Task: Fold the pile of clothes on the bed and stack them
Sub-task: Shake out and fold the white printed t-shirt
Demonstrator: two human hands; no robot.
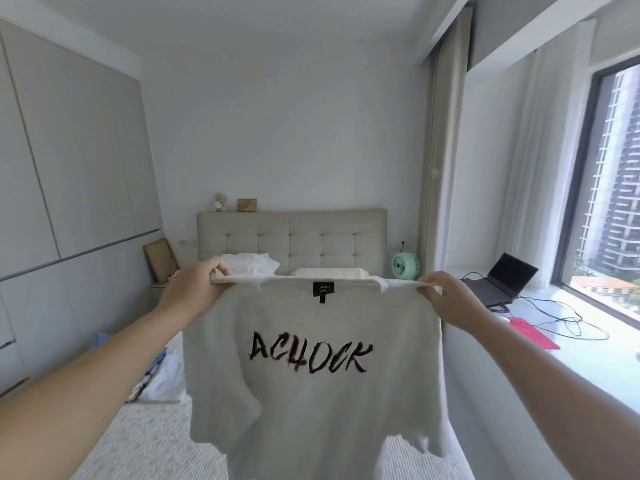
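Item in hand: 1 pale T-shirt (311, 368), printed "ACHOCK", black neck label visible near the top edge. Held up in the air above the bed (145, 441), spread flat and hanging full length, unfolded.

Left hand (194, 289): grip closed, pinching the shirt's top edge at the left shoulder.
Right hand (446, 299): grip closed, pinching the top edge at the right shoulder. The edge between the 2 hands is pulled taut.

Remaining stock: a heap of clothes (156, 372), white and blue pieces, lying loose on the left part of the bed, beside the raised shirt. Count cannot be told; the shirt hides part of the mattress.

Finished stock: no folded stack shows in view, though the shirt could be hiding 1.

Progress, judged: early. This shirt looks to be only at the shake-out and spread stage, with no fold yet made. Left to do: lay it down or fold it, start or add to a stack, then work through the heap.

Other fixtures: headboard (291, 237), 2 pillows (249, 265), green fan (405, 268), laptop (498, 285) on the window ledge.
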